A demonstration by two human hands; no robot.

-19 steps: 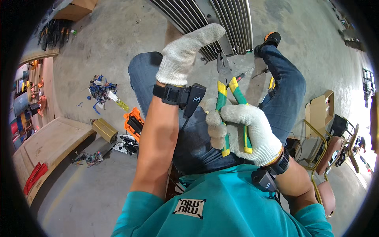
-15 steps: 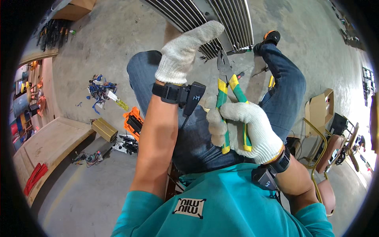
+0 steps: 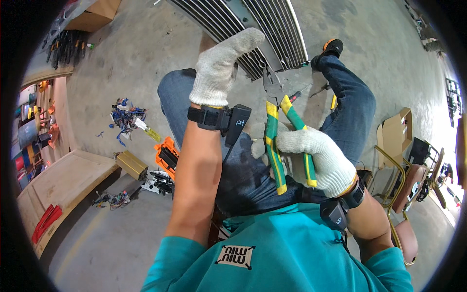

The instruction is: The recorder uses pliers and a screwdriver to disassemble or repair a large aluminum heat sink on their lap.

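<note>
Over the finned panel's (image 3: 278, 34) near edge, the left hand (image 3: 219, 63) was held, any pinch unclear. By that edge, pliers (image 3: 271, 138) were gripped by the right hand's (image 3: 321, 151) curled fingers; slippage might be caused by spread handles (image 3: 295, 118).

Head-worn fisheye view, steeply downward at close range over the hands (image 3: 325, 158)

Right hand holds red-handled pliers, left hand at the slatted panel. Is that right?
Not the colour: the head view shows the pliers have green and yellow handles. The right hand holds them; the left hand is at the panel.
</note>
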